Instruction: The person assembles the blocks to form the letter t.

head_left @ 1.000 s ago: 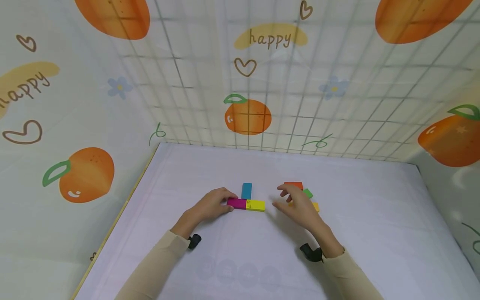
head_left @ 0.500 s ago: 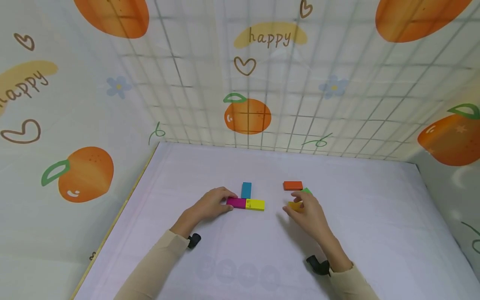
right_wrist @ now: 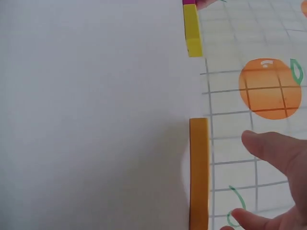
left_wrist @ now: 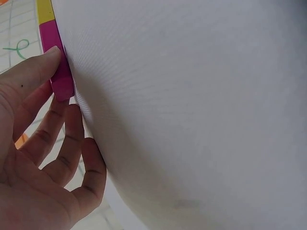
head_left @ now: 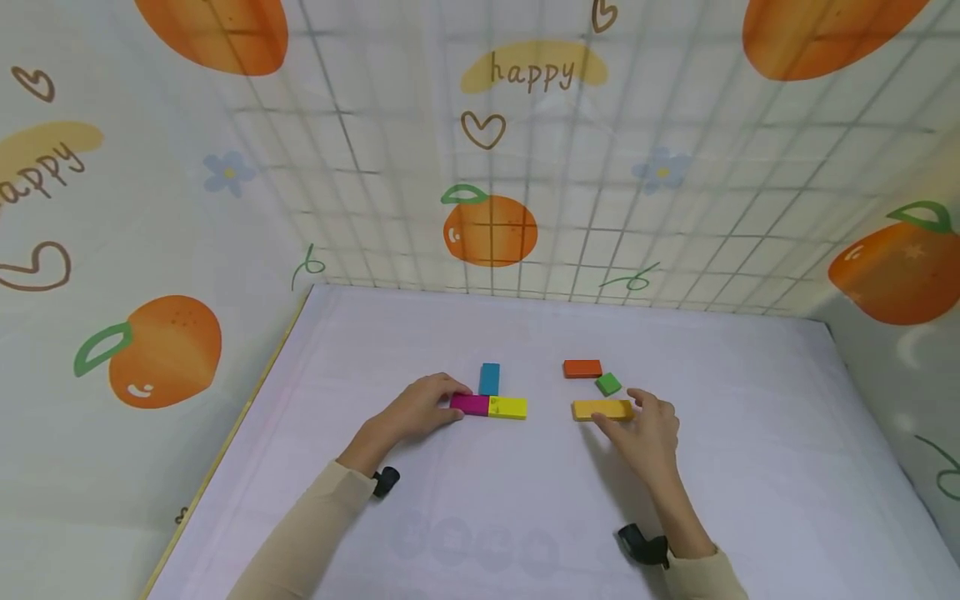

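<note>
My left hand pinches the magenta block between thumb and fingers, as the left wrist view also shows. End to end with it lies a yellow block, and a blue block stands off at a right angle behind the two. Over the right end of a long orange-yellow block hovers my right hand, thumb and fingers spread. In the right wrist view its thumb is apart from that orange-yellow block.
Behind the long block lie a small green block and an orange-red block, nearly corner to corner. A white cloth covers the table. A curtain printed with oranges rises along the back and sides.
My right hand has moved rightward and its fingers have spread, so the orange-yellow and green blocks now show. The left hand stays on the magenta block. The head view has shifted slightly.
</note>
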Available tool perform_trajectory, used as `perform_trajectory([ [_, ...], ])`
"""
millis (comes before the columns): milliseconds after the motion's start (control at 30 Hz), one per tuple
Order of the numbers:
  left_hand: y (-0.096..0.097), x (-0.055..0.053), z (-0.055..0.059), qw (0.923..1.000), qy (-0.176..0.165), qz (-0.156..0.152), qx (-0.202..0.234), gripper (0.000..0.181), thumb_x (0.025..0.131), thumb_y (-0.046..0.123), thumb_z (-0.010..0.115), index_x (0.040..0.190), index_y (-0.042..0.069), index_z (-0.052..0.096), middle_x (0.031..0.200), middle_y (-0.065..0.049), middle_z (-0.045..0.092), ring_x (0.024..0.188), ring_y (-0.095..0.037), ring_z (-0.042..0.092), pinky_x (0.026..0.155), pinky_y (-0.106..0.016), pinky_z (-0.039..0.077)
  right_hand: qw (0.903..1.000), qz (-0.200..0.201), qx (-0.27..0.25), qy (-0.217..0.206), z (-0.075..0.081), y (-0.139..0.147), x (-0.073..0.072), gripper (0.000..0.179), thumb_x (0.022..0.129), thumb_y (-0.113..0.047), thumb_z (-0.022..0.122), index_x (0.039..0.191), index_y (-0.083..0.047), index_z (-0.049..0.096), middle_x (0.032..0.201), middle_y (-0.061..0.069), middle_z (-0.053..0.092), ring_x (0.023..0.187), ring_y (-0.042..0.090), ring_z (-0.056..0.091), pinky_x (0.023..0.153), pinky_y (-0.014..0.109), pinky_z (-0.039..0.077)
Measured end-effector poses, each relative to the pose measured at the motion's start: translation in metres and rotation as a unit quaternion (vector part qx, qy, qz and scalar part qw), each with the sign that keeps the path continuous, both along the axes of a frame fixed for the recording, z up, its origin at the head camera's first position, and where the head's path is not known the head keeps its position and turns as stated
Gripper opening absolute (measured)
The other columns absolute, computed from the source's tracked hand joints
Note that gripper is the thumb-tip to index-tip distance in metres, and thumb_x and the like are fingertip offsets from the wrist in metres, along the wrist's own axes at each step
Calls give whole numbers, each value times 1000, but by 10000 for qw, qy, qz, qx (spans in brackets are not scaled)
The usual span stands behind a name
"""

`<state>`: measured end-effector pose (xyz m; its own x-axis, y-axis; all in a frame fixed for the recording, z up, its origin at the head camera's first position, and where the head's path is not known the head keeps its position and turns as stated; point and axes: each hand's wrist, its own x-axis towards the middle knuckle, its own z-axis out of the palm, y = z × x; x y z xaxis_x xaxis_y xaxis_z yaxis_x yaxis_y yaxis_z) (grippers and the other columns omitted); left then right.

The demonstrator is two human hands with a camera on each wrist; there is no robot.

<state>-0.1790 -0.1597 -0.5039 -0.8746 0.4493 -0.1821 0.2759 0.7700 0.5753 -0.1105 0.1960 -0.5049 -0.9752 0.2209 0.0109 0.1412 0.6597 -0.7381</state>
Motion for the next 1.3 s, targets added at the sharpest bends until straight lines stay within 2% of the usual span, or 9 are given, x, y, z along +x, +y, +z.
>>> perform_trajectory([
  [200, -1, 1, 1, 10000, -10, -21, 7, 39, 91, 23, 76, 129, 23, 68, 120, 6, 61, 104, -15, 53, 92, -35, 47, 9995, 86, -96, -302, -6, -3, 1, 79, 83, -30, 83, 140, 9, 44, 133, 33, 40, 124, 48, 32, 93, 61, 32],
  [400, -1, 1, -1, 9999, 43, -88, 58, 38, 91, 22, 76, 129, 22, 68, 120, 5, 61, 103, -15, 53, 90, -34, 47, 9988, 148, -81, -470, -7, -9, -2, 82, 82, -29, 83, 141, 9, 41, 138, 35, 32, 128, 49, 27, 97, 63, 32],
  [700, -2, 0, -2, 10000, 56, -50, 40, 39, 91, 23, 76, 129, 23, 68, 120, 6, 61, 103, -15, 53, 91, -34, 47, 9988, 283, -57, -393, -9, -15, -8, 85, 79, -25, 85, 140, 13, 39, 140, 37, 28, 131, 49, 25, 102, 61, 34],
  [833, -2, 0, -2, 9999, 85, -76, 64, 39, 91, 23, 76, 129, 23, 68, 120, 6, 61, 103, -15, 53, 91, -34, 47, 9986, 320, 171, -388, -12, -18, -11, 87, 78, -28, 86, 141, 11, 39, 139, 37, 30, 130, 50, 27, 102, 61, 35],
  [1100, -2, 0, -2, 9997, 129, -147, 111, 39, 91, 22, 76, 129, 21, 68, 119, 5, 61, 102, -15, 53, 89, -33, 47, 9971, 254, 705, -99, -19, -21, -16, 87, 75, -35, 88, 138, 6, 44, 132, 35, 37, 122, 50, 31, 96, 62, 30],
  [1300, -2, 0, -3, 9998, 119, -124, 137, 38, 91, 22, 76, 128, 22, 69, 120, 4, 61, 103, -15, 53, 91, -35, 47, 9975, 292, 636, -58, -16, -22, -16, 84, 75, -29, 87, 138, 7, 43, 132, 36, 36, 122, 50, 30, 97, 62, 30],
])
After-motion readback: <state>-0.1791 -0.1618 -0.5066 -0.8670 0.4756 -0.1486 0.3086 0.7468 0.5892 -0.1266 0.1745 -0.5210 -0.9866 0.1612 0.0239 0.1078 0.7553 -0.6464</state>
